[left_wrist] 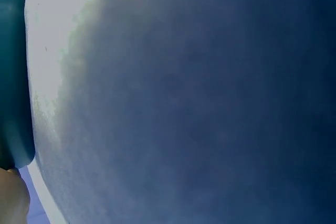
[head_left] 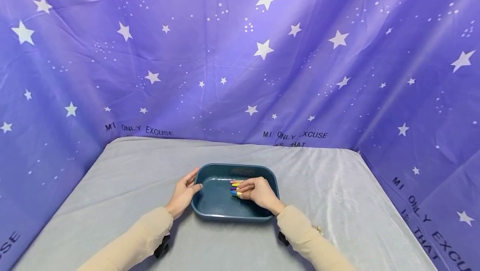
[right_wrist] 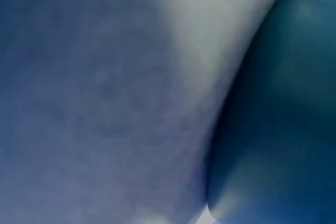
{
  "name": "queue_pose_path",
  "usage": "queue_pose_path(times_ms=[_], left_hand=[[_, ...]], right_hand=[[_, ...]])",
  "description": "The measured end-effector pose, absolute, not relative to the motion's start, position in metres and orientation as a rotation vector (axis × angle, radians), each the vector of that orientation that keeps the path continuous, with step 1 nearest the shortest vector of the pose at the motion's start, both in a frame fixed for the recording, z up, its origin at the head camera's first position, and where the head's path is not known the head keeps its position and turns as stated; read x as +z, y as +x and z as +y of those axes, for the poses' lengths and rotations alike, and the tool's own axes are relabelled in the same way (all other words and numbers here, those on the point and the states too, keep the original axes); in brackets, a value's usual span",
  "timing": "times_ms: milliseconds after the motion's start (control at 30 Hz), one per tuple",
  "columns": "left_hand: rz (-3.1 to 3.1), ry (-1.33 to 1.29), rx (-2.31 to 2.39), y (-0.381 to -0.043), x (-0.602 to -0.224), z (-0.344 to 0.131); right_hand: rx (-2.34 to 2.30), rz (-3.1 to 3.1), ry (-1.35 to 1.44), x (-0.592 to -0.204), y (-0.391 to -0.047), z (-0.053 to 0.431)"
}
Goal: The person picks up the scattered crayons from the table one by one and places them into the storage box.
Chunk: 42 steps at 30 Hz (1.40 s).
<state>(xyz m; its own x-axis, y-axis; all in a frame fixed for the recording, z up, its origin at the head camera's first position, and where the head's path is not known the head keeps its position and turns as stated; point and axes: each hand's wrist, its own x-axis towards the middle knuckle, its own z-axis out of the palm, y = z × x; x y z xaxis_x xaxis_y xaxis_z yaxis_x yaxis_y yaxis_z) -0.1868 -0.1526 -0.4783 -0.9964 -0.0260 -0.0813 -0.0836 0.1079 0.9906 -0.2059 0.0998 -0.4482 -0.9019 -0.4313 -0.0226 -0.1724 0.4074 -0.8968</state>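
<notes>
A dark teal rectangular basin [head_left: 221, 217] with rounded corners sits on the table. My left hand [head_left: 182, 192] grips its left rim, thumb over the inside and fingers along the outer wall. Over the right half of the basin's inside, my right hand [head_left: 258, 194] holds a small bunch of colourful crayons [head_left: 235, 188], with pink, yellow, purple, blue and green showing; their other ends are hidden by the fingers. In the left wrist view, part of the left hand [left_wrist: 13, 198] meets the basin's edge [left_wrist: 16, 87]. The right wrist view has only the basin's outer wall [right_wrist: 278, 108] and cloth.
A pale grey cloth [head_left: 322, 183] covers the table. Beside the right sleeve lies a small gold-coloured item [head_left: 318, 229], partly hidden and too small to identify. Purple star-printed curtains [head_left: 210, 54] enclose the back and sides.
</notes>
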Motion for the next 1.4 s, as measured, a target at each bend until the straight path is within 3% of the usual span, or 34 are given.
queue_pose_path(times_ms=[400, 800, 1100, 1400], left_hand=[[2.312, -0.121, 2.073, -0.187, -0.479, -0.152], [2.309, -0.128, 2.085, -0.188, -0.480, -0.151], [2.307, -0.127, 2.085, -0.191, -0.483, -0.151], [2.310, -0.113, 2.069, -0.189, -0.480, -0.152]], right_hand=[[-1.436, 2.507, -0.555, -0.457, -0.210, 0.101], [-1.592, 2.387, -0.646, -0.441, -0.205, 0.110], [-1.622, 2.414, -0.637, -0.407, -0.189, 0.165], [-1.516, 2.472, -0.570, -0.421, -0.163, 0.234]])
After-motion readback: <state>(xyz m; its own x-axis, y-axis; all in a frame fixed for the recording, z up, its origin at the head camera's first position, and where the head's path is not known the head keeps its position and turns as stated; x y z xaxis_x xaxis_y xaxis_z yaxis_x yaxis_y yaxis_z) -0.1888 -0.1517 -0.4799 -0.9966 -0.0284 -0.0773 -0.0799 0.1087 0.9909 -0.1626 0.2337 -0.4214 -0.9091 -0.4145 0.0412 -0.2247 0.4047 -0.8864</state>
